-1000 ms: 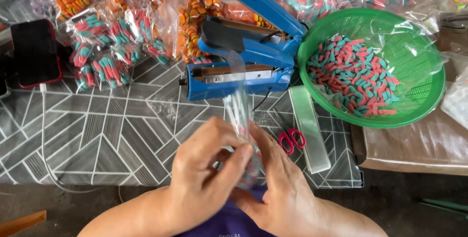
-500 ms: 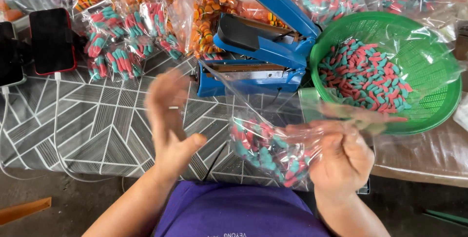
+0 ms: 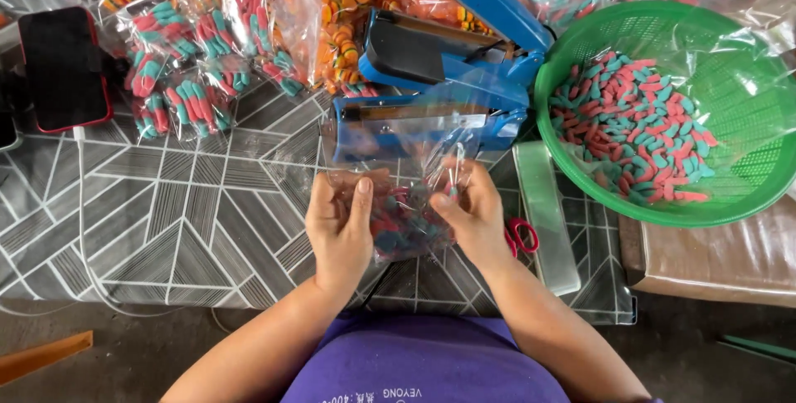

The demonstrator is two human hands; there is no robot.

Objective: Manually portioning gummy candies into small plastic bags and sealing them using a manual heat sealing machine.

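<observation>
Both hands hold one clear plastic bag (image 3: 402,204) w/ red and teal gummy candies inside, just above the patterned table cover (image 3: 166,220). Left hand (image 3: 340,225) grips the bag's left edge, thumb on top; right hand (image 3: 474,212) is closed on the right edge, fingers pinching the film. The bag's open top reaches up in front of the blue heat sealer (image 3: 439,80), whose arm is raised. To the right is a green basket (image 3: 746,121) w/ loose candies of the same kind. Red-handled scissors (image 3: 521,237) lie beside the right hand. Filled candy bags (image 3: 191,63) lie at upper left, near a red phone (image 3: 62,67)
</observation>
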